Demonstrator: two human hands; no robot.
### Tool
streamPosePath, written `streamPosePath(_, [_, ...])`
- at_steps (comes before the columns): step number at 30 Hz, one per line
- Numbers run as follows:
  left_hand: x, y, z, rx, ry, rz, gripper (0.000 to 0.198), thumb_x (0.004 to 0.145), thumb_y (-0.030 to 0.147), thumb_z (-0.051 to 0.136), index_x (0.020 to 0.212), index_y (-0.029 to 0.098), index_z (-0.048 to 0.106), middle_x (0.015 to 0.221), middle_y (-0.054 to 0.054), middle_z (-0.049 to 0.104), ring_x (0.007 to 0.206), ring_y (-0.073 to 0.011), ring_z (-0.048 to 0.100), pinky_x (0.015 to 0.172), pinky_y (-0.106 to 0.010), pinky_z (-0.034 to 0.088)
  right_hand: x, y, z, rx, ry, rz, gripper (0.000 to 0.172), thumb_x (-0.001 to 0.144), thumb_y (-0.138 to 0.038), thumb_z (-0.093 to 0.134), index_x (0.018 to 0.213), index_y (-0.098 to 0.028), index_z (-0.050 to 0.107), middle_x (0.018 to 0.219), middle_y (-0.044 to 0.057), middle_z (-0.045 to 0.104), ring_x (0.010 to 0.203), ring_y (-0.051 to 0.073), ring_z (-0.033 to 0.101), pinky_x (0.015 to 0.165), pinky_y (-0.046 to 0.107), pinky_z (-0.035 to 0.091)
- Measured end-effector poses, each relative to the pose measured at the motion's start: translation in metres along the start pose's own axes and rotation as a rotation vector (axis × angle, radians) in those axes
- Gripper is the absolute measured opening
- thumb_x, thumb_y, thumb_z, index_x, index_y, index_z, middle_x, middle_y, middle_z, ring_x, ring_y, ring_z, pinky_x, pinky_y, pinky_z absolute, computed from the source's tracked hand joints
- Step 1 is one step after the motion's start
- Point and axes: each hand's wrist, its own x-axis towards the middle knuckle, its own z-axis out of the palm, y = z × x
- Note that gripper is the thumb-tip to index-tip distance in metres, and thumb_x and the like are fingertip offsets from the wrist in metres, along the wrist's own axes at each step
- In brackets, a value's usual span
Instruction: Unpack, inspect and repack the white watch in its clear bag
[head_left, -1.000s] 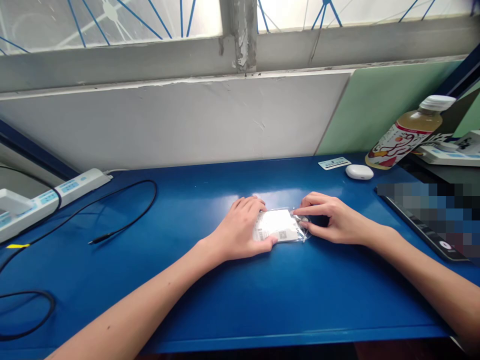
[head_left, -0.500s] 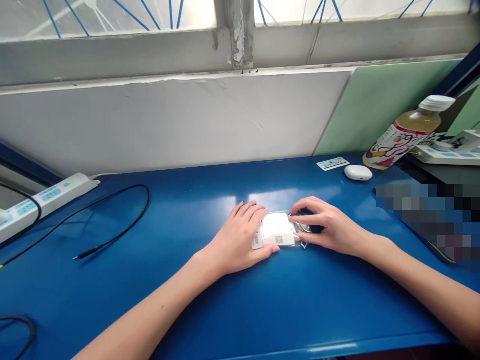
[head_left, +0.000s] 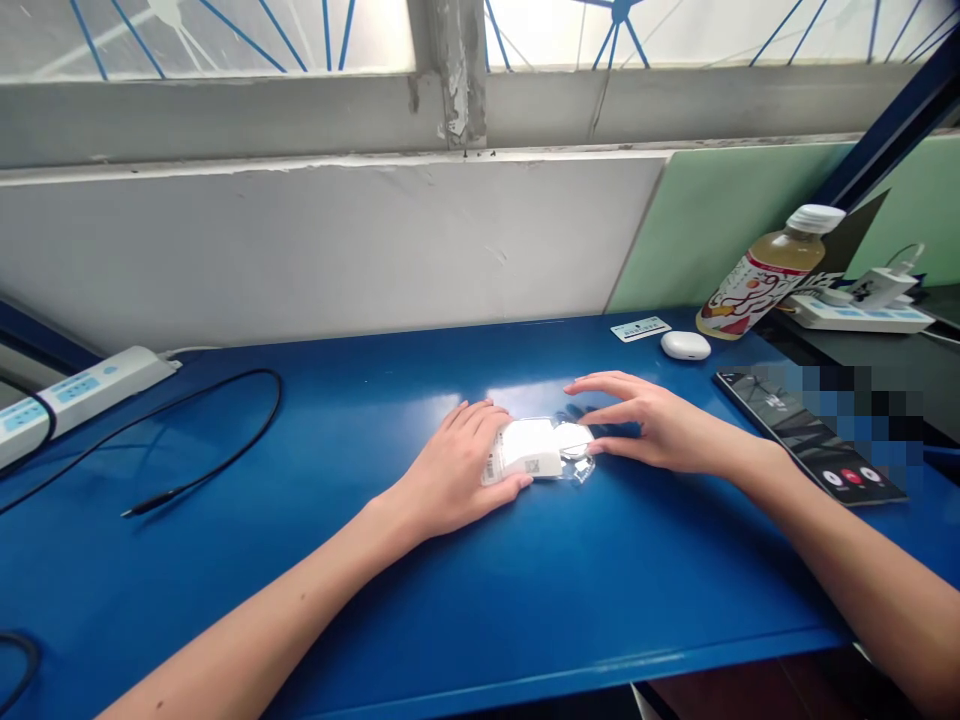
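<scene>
A small clear plastic packet lies on the blue table, with a white card bearing a small printed code inside it. Something round and pale shows at the packet's right end; I cannot make out what it is. My left hand grips the packet's left end, thumb along the near edge and fingers over the far side. At the right end is my right hand, its fingers spread apart and nothing held. Its thumb tip is close to the packet's edge; whether it touches I cannot tell.
A black cable and a white power strip lie at left. Toward the back right are a small card, a white earbud case and a drink bottle. A phone lies beyond my right forearm.
My right hand has drawn back slightly from the packet's right end and its fingers have spread, uncovering the round pale item. My left hand keeps its hold. The view has shifted rightward.
</scene>
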Motion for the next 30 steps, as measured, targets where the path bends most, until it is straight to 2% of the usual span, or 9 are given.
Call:
streamPosePath(4, [-0.001,-0.001,0.001,-0.004,0.021,0.007,0.051,0.086,0.045,0.065,0.128,0.018,0.051,0.132,-0.016,0.060,0.133,-0.0367,0.049,0.112,-0.057,0.036,0.001,-0.006,0.002,0.018,0.036,0.056,0.031,0.082,-0.040,0.073,0.110,-0.025,0.073,0.140,0.011,0.058,0.129,0.033,0.055,0.104,0.052,0.048])
streamPosePath(9, [-0.001,-0.002,0.003,0.000,0.032,0.024,0.050,0.088,0.045,0.064,0.126,0.017,0.050,0.130,-0.016,0.061,0.130,-0.0367,0.051,0.111,-0.056,0.037,0.005,-0.015,0.016,0.057,0.008,0.051,0.036,0.084,-0.040,0.071,0.117,-0.025,0.071,0.141,0.012,0.057,0.128,0.031,0.054,0.102,0.049,0.050])
streamPosePath(12, [-0.001,-0.002,0.002,-0.004,0.044,0.030,0.048,0.087,0.044,0.065,0.124,0.018,0.051,0.128,-0.015,0.062,0.128,-0.0360,0.052,0.110,-0.055,0.038,0.007,-0.018,0.020,0.090,0.017,0.061,0.032,0.085,-0.038,0.070,0.115,-0.025,0.071,0.139,0.013,0.058,0.126,0.031,0.057,0.098,0.047,0.053])
streamPosePath(15, [-0.001,-0.002,0.001,-0.016,0.049,0.027,0.046,0.085,0.044,0.067,0.122,0.019,0.053,0.126,-0.014,0.063,0.128,-0.0357,0.053,0.108,-0.054,0.041,0.006,-0.020,0.015,0.081,-0.005,0.082,0.026,0.082,-0.034,0.072,0.106,-0.024,0.071,0.135,0.012,0.060,0.124,0.031,0.058,0.098,0.047,0.052])
streamPosePath(20, [-0.001,-0.003,0.000,-0.030,0.035,0.032,0.049,0.085,0.044,0.068,0.124,0.019,0.052,0.130,-0.015,0.061,0.133,-0.0351,0.049,0.111,-0.055,0.037,0.005,-0.022,0.009,0.091,-0.033,0.122,0.021,0.077,-0.024,0.072,0.097,-0.023,0.067,0.133,0.012,0.060,0.120,0.031,0.060,0.095,0.045,0.053])
streamPosePath(26, [-0.002,-0.004,0.000,-0.033,0.026,0.017,0.051,0.085,0.044,0.067,0.127,0.019,0.051,0.133,-0.016,0.060,0.133,-0.0355,0.049,0.114,-0.058,0.034,0.009,-0.026,0.024,0.170,0.013,0.067,0.022,0.089,-0.029,0.064,0.108,-0.020,0.065,0.134,0.016,0.059,0.121,0.029,0.060,0.095,0.042,0.054])
streamPosePath(30, [-0.002,-0.005,0.000,-0.024,0.033,0.023,0.049,0.087,0.045,0.065,0.126,0.018,0.052,0.133,-0.016,0.061,0.134,-0.0356,0.048,0.112,-0.056,0.037,0.007,-0.020,0.017,0.164,-0.042,0.051,0.024,0.097,-0.031,0.055,0.117,-0.020,0.062,0.137,0.016,0.060,0.124,0.028,0.058,0.099,0.042,0.051])
